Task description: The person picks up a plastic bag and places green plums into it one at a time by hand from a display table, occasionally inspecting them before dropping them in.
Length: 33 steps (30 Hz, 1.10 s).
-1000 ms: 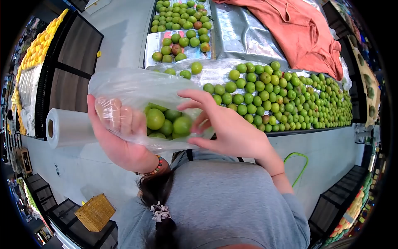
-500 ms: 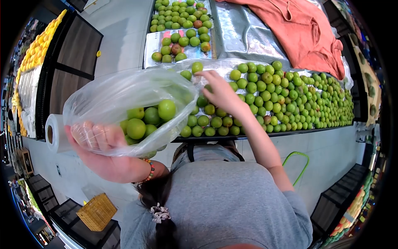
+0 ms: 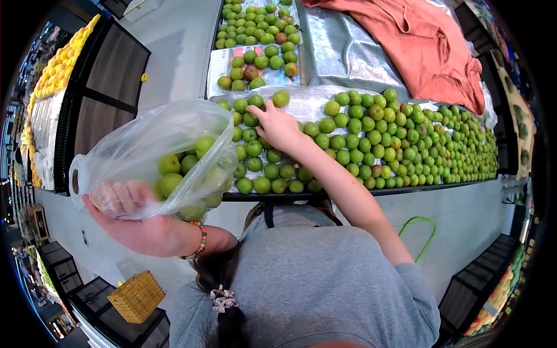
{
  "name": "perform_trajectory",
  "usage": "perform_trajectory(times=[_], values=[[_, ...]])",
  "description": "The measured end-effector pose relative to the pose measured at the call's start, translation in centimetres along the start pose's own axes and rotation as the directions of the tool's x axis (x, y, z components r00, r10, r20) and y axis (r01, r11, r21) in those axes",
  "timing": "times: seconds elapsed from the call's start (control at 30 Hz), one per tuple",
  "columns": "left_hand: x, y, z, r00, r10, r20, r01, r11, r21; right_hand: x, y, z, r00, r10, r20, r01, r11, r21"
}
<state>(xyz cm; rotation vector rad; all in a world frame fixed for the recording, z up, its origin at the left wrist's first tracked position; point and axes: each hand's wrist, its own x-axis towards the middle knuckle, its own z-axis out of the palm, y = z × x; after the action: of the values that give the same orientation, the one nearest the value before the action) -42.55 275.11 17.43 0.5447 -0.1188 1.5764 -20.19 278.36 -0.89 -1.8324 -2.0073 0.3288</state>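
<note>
My left hand [image 3: 125,203] grips the side of a clear plastic bag [image 3: 136,136], with its fingers showing through the film. Several round green fruits [image 3: 170,184] lie inside the bag, whose mouth gapes towards the display. On the newspaper-lined display, my right hand [image 3: 278,129] has its thumb and fingers curled around a round green fruit [image 3: 250,119] at the left end of the rows. Just beyond its fingertips rests a yellower green fruit [image 3: 281,98]. My palm hides part of the fruit below it.
Many more green fruits [image 3: 400,139] cover the display to the right. Behind are another batch [image 3: 261,26], silver padded sheeting [image 3: 342,49] and a coral cloth [image 3: 418,46]. A stand of yellow fruit [image 3: 61,69] is at left; a wicker basket [image 3: 136,297] stands lower left.
My right hand has moved left to the fruits at the row's end. The bag in my left hand has shifted left and tilted, uncovering more of the display's left edge.
</note>
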Motion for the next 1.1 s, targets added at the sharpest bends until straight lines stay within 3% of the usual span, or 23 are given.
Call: perform_trajectory(times=[0.17, 0.27, 0.37, 0.47, 0.53, 0.57, 0.6, 0.63, 0.7, 0.77, 0.83, 0.93, 1.03, 1.07, 1.1], values=[[-0.2, -0.4, -0.2, 0.996, 0.037, -0.080, -0.033, 0.998, 0.049, 0.1, -0.2, 0.3, 0.999, -0.033, -0.026, 0.030, 0.995, -0.090], [-0.3, -0.7, 0.1, 0.983, 0.089, -0.161, -0.056, 0.978, 0.203, 0.0, -0.1, 0.7, 0.995, -0.100, -0.017, 0.098, 0.989, -0.113], [-0.2, -1.3, 0.6, 0.969, 0.123, -0.214, -0.064, 0.963, 0.264, 0.4, 0.4, 0.5, 0.991, -0.131, -0.005, 0.130, 0.990, -0.061], [-0.3, -2.5, 2.0, 0.875, 0.292, -0.385, -0.104, 0.891, 0.441, 0.5, 1.3, -0.3, 0.987, -0.091, -0.129, 0.114, 0.977, 0.183], [-0.5, -2.5, 1.7, 0.912, 0.214, -0.351, -0.073, 0.925, 0.374, -0.3, 1.2, -2.1, 0.981, 0.173, -0.085, -0.078, 0.760, 0.645], [-0.6, -2.6, 1.7, 0.926, 0.176, -0.333, -0.057, 0.940, 0.337, -0.8, 1.0, -3.5, 0.959, 0.283, -0.013, -0.155, 0.560, 0.814], [-0.6, -2.9, 1.7, 0.917, 0.173, -0.359, -0.047, 0.942, 0.332, -1.2, 1.1, -4.4, 0.938, 0.339, 0.079, -0.166, 0.236, 0.958], [-0.6, -3.1, 1.8, 0.907, 0.166, -0.387, -0.034, 0.945, 0.326, -1.5, 1.8, -5.4, 0.919, 0.346, 0.192, -0.209, 0.014, 0.978], [-0.5, -3.5, 1.9, 0.889, 0.155, -0.430, -0.007, 0.945, 0.326, -2.0, 3.0, -6.9, 0.967, 0.196, 0.165, -0.082, -0.374, 0.924], [-0.5, -3.9, 2.0, 0.875, 0.152, -0.460, 0.012, 0.942, 0.335, -2.5, 3.4, -8.1, 0.984, 0.135, 0.113, -0.019, -0.558, 0.830], [-0.5, -4.0, 1.9, 0.895, 0.111, -0.433, 0.027, 0.953, 0.301, -3.0, 3.1, -9.3, 0.980, 0.155, 0.127, 0.005, -0.655, 0.756], [-0.5, -4.0, 2.0, 0.896, 0.086, -0.436, 0.044, 0.959, 0.279, -3.2, 5.5, -6.8, 0.998, 0.022, 0.051, -0.019, -0.728, 0.686], [-0.6, -3.9, 1.6, 0.911, 0.045, -0.409, 0.053, 0.973, 0.224, -3.7, 4.3, -7.5, 0.987, 0.128, 0.093, -0.023, -0.462, 0.886], [-0.5, -3.9, 1.6, 0.921, 0.027, -0.390, 0.055, 0.979, 0.198, -3.6, 4.3, -8.2, 0.964, 0.217, 0.154, -0.108, -0.211, 0.971], [-0.5, -4.0, 1.9, 0.897, 0.053, -0.439, 0.054, 0.972, 0.228, -3.3, 4.9, -7.5, 0.959, 0.283, -0.020, -0.065, 0.287, 0.956]])
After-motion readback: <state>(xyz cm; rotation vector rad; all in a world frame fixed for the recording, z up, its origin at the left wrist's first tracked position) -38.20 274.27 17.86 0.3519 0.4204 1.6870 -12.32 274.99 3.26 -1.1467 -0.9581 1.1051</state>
